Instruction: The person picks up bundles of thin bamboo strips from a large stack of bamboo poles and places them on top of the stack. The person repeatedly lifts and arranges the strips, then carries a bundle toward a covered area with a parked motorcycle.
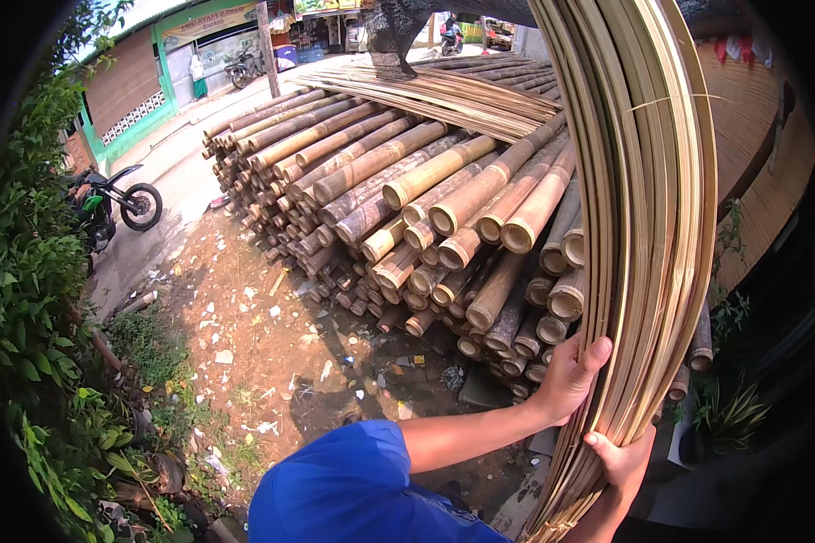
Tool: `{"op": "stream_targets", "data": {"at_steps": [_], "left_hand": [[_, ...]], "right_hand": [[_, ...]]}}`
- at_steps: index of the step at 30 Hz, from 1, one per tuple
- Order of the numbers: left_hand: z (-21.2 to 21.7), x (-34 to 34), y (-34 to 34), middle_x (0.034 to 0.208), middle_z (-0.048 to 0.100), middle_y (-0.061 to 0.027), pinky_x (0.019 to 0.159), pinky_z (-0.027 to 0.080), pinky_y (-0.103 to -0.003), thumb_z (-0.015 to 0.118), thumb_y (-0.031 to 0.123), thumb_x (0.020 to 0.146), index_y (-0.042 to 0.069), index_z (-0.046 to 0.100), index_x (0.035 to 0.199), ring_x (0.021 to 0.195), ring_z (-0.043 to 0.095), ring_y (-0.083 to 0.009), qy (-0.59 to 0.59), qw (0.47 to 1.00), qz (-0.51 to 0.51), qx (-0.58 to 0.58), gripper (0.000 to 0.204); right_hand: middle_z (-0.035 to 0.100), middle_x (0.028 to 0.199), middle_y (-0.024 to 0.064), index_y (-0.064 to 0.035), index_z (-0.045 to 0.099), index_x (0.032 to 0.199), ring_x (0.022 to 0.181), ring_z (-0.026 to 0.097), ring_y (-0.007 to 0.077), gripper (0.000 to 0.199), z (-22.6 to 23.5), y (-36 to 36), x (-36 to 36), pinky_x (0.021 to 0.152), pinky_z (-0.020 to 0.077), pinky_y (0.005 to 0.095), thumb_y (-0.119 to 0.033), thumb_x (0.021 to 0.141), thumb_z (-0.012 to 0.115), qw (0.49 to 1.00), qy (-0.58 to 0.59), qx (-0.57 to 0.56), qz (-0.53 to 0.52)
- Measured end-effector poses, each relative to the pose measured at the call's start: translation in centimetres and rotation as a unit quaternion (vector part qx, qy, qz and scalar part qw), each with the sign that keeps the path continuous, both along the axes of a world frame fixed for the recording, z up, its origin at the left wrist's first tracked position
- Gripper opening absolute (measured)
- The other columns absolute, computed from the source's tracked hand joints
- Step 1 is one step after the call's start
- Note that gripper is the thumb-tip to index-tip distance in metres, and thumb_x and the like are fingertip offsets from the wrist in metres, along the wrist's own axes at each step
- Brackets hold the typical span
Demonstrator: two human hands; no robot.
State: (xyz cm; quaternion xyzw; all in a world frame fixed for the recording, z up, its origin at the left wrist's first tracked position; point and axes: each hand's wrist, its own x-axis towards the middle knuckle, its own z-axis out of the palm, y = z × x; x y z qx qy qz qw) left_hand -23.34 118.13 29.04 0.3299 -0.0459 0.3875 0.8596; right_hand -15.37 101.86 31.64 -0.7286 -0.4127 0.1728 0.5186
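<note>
Head view: carrying step, bundle of split bamboo strips [647, 226] held upright just right of the stacked bamboo poles [426, 195]. Left hand [566, 376] wrapped on its near edge, right hand [623, 460] below, fingers clamped on strips. Next, probably: firm grip, balance against the bend.

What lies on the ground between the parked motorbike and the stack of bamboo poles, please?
In the head view, only bare reddish dirt strewn with small litter lies between the motorbike and the bamboo poles.
</note>
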Motion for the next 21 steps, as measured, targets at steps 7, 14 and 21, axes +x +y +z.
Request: {"op": "stream_targets", "data": {"at_steps": [7, 14, 21], "left_hand": [[1.6, -11.2, 10.4, 0.124, 0.062, -0.0086, 0.1, 0.047, -0.032, 0.067, 0.059, 0.098, -0.005, 0.053, 0.135, 0.112, 0.056, -0.0131, 0.002, 0.992, 0.11, -0.07, 0.075], [3.4, -18.4, 22.4, 0.126, 0.063, -0.0077, 0.101, 0.046, -0.033, 0.062, 0.052, 0.103, -0.004, 0.054, 0.137, 0.115, 0.057, -0.0131, 0.044, 0.974, 0.153, -0.162, 0.066], [4.1, -21.8, 35.0, 0.131, 0.063, -0.0108, 0.1, 0.051, -0.035, 0.063, 0.058, 0.1, -0.004, 0.051, 0.139, 0.118, 0.06, -0.0164, 0.053, 0.952, 0.173, -0.248, 0.074]], "right_hand": [[0.075, 0.105, 0.014, 0.0106, 0.062, 0.123, 0.097, 0.071, 0.0191, 0.087, 6.8, 12.4, -9.9, 0.091, 0.0554, 0.0349, -0.037, 0.062, 0.101, 0.993, 0.033, -0.048, 0.105], [0.074, 0.11, 0.0148, 0.0121, 0.06, 0.127, 0.1, 0.07, 0.0199, 0.094, 11.0, 26.6, -15.0, 0.092, 0.0545, 0.0351, -0.044, 0.064, 0.099, 0.976, 0.034, -0.135, 0.169], [0.075, 0.109, 0.0138, 0.0106, 0.063, 0.126, 0.099, 0.069, 0.0186, 0.081, 12.5, 40.8, -16.7, 0.091, 0.0544, 0.0346, -0.04, 0.072, 0.096, 0.949, 0.016, -0.209, 0.234]]}}
